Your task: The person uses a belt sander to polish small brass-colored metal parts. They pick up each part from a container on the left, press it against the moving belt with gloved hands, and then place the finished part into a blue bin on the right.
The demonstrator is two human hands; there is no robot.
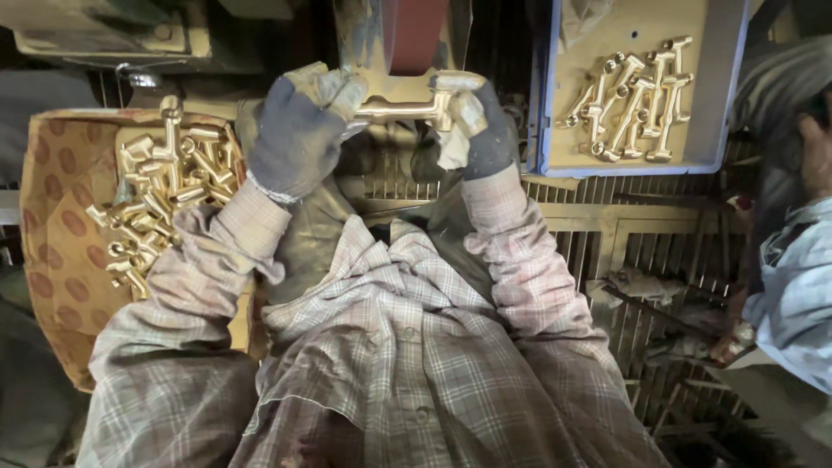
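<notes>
Up against the vertical sanding belt (pixel 414 35) at the top of the view, both gloved hands are clamped on one brass fitting (pixel 407 108): the left hand (pixel 299 130) grips its left end, the right hand (pixel 475 130) its right end, with the middle held right at the belt. A cardboard box (pixel 61 217) of more brass parts (pixel 160 195) sits just left of the left arm, and a blue tray (pixel 724 95) with a neat row of finished-looking pieces (pixel 633 108) is off to the right. Another person's sleeve (pixel 793 269) is at the far right edge. Risk as I see it: fingertips are really close to that belt, so a snag could yank the fitting loose or chew the frayed glove tips. Loose cuffs don't help either.
</notes>
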